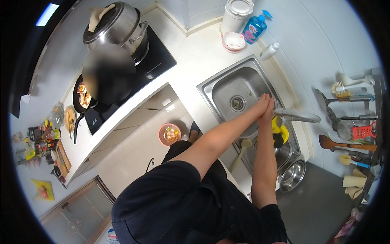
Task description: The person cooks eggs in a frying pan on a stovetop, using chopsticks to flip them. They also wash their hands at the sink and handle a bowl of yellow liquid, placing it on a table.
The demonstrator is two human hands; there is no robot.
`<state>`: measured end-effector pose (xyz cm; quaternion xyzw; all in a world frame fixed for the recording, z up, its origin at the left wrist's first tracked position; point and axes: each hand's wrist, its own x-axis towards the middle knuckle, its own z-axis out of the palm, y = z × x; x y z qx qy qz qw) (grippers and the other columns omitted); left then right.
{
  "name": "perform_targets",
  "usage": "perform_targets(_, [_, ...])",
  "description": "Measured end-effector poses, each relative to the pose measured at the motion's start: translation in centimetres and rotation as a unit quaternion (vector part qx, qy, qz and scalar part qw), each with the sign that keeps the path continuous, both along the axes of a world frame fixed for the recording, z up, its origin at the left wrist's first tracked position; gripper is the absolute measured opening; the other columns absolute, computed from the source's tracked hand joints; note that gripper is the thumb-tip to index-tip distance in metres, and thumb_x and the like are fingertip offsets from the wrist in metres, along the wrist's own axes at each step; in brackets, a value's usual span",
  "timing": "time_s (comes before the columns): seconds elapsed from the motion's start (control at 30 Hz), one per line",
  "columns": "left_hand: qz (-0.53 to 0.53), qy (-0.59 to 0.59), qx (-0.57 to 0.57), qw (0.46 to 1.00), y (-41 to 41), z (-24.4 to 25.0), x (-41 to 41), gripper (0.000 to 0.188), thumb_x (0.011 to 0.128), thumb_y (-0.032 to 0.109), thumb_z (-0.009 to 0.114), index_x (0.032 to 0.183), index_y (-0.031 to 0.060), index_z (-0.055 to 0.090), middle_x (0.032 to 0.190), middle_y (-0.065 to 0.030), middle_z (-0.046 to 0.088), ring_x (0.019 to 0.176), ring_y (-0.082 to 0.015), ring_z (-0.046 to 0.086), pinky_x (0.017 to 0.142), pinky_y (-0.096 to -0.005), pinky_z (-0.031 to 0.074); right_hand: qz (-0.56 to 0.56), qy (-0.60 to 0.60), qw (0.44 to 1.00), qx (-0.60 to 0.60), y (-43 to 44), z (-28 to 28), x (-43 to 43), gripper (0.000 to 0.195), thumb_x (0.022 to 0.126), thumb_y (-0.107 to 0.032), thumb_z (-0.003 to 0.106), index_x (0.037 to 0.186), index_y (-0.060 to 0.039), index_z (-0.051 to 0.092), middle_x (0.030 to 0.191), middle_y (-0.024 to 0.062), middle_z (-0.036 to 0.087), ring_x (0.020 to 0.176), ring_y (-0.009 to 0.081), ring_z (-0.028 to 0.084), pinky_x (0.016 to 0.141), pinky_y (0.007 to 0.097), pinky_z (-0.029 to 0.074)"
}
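Note:
My left hand (260,105) and my right hand (268,110) are pressed together, palm against palm. They are above the right side of a stainless steel sink basin (224,80), close to the outlet end of the grey faucet (297,116). Nothing shows between them, though the palms are hidden. The basin's drain strainer (237,103) holds some scraps. Right of the hands, a yellow plastic holder (284,129) with a black item in it hangs by the faucet. A long-handled brush (242,154) lies beside the second basin, which my right forearm partly covers.
A lidded steel pot (122,27) and a frying pan (80,105) with food stand on the black cooktop (161,58); a dark blur hides part of it. Soap (254,29) and bowls (233,42) stand behind the sink. Utensils (347,143) hang right. A pink bucket (163,137) is on the floor.

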<state>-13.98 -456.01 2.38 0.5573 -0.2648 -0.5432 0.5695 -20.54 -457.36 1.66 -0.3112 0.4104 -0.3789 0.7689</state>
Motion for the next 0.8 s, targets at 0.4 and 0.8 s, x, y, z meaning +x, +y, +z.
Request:
perform_targets(0.4, [0.012, -0.156, -0.281, 0.947, 3.6, 15.6, 5.3, 0.059, 0.093, 0.028, 0.038, 0.142, -0.0027, 0.022, 0.144, -0.0229, 0.031, 0.134, -0.0339, 0.030, 0.110, -0.0343, 0.025, -0.016, -0.032, 0.961, -0.275, 4.2, 14.6, 6.0, 0.062, 0.099, -0.042, 0.030, 0.145, -0.0023, 0.018, 0.150, 0.0101, 0.024, 0.137, 0.0226, 0.025, 0.110, 0.0346, 0.022])
perform_targets(0.8, [-0.169, -0.483, 0.085, 0.855, 12.0, -9.8, 7.9, 0.026, 0.088, 0.022, 0.048, 0.085, 0.0025, 0.064, 0.091, -0.0258, 0.062, 0.085, -0.0384, 0.061, 0.075, -0.0486, 0.048, 0.123, 0.411, 0.900, -0.078, 9.3, -11.4, -0.4, 0.054, 0.096, -0.037, 0.041, 0.124, 0.0076, 0.049, 0.121, 0.0223, 0.055, 0.112, 0.0298, 0.052, 0.097, 0.0354, 0.038])
